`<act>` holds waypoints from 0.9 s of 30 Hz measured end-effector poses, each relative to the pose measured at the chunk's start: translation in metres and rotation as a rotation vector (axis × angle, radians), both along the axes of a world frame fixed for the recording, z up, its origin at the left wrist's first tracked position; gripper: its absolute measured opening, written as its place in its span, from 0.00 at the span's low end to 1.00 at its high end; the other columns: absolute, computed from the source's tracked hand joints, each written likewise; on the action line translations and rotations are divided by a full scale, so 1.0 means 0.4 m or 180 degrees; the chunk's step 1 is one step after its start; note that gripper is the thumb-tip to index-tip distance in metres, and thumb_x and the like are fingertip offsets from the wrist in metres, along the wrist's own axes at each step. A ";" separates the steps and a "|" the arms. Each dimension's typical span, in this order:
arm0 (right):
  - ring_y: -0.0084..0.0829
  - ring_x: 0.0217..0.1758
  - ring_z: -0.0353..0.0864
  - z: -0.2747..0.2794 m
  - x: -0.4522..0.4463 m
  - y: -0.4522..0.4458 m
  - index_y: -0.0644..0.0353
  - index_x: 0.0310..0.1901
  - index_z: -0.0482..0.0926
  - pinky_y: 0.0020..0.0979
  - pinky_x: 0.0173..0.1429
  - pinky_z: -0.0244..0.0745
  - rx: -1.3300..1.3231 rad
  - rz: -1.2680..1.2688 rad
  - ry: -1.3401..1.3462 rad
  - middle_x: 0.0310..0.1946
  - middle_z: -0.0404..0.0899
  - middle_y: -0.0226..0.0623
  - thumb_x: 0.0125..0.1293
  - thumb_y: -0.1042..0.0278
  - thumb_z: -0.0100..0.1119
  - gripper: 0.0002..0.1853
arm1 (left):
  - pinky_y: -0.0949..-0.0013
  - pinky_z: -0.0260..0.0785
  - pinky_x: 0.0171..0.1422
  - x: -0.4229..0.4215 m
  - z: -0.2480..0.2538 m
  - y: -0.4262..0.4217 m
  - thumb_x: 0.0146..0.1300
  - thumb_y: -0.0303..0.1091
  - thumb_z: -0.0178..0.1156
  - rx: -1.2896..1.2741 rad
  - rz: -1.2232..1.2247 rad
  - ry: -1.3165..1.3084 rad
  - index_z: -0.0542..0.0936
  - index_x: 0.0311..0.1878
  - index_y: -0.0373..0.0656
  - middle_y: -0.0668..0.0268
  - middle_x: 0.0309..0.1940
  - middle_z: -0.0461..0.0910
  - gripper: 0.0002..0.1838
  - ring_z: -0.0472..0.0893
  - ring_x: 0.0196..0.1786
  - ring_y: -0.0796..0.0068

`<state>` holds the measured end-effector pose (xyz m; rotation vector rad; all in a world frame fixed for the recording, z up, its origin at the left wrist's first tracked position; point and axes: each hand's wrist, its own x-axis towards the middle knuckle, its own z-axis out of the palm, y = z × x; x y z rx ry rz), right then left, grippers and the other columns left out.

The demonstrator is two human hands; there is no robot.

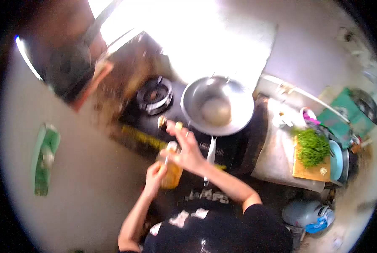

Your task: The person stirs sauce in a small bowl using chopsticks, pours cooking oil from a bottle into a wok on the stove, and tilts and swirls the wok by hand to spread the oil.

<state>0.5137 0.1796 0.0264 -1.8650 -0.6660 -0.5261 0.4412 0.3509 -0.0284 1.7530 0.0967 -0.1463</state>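
1. Head view, nearest: the left hand point(155, 172) has its fingers curled together beside the jar point(173, 175); blur hides whether they are clamped on it
2. Right hand point(189, 154) reaches over the jar's top, its upper fingers stretched out towards the stove point(239, 145); I cannot tell whether the thumb grips anything
3. Jar sits between the hands, near the stove's front edge, its orange-yellow body smooth-looking; a loose hold or a slick wall could let it slip, tip or spill
4. Handle point(211, 152) of the pan point(228, 99), slim and silvery, runs beneath the right forearm point(224, 181) as seen from above; a brush of the arm could swing the pan round
5. Pan itself is wide, round and bowl-like, of shiny grey metal, resting on the flat black stove, where spilt liquid could spread easily
6. Farther left, the burner point(156, 95) is a bare, ridged ring
7. Off to the right, feathery greens point(312, 145) heap on a flat wooden board point(304, 172) near the counter point(277, 156) edge; a knock could scatter them
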 end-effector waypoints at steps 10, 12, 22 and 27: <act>0.37 0.66 0.61 -0.067 -0.134 0.215 0.56 0.69 0.46 0.36 0.67 0.57 0.2227 0.1441 0.2798 0.65 0.57 0.45 0.59 0.58 0.62 0.43 | 0.77 0.46 0.21 -0.203 0.046 0.178 0.64 0.38 0.56 -0.1110 0.0260 -0.0020 0.70 0.22 0.43 0.76 0.14 0.62 0.15 0.57 0.17 0.86; 0.36 0.66 0.61 -0.036 -0.146 0.197 0.57 0.69 0.48 0.35 0.67 0.59 0.0967 0.0622 0.2170 0.65 0.57 0.46 0.59 0.55 0.62 0.42 | 0.78 0.45 0.22 -0.224 0.016 0.206 0.64 0.36 0.56 -0.1125 0.0222 -0.0027 0.72 0.22 0.44 0.79 0.16 0.62 0.14 0.57 0.20 0.88; 0.44 0.52 0.68 0.891 0.039 -0.363 0.65 0.51 0.72 0.41 0.54 0.66 -0.1581 -0.3522 -0.3704 0.49 0.72 0.42 0.52 0.80 0.46 0.21 | 0.76 0.64 0.30 -0.278 -0.203 0.249 0.62 0.40 0.57 -0.0924 0.0815 0.0114 0.79 0.34 0.37 0.70 0.27 0.76 0.13 0.72 0.28 0.80; 0.40 0.44 0.70 0.960 0.095 -0.412 0.63 0.45 0.74 0.38 0.46 0.69 -0.2726 -0.4424 -0.3503 0.38 0.73 0.39 0.51 0.75 0.49 0.17 | 0.80 0.51 0.22 -0.277 -0.282 0.271 0.63 0.35 0.56 -0.1015 0.1241 0.0355 0.72 0.24 0.43 0.76 0.15 0.66 0.12 0.62 0.18 0.88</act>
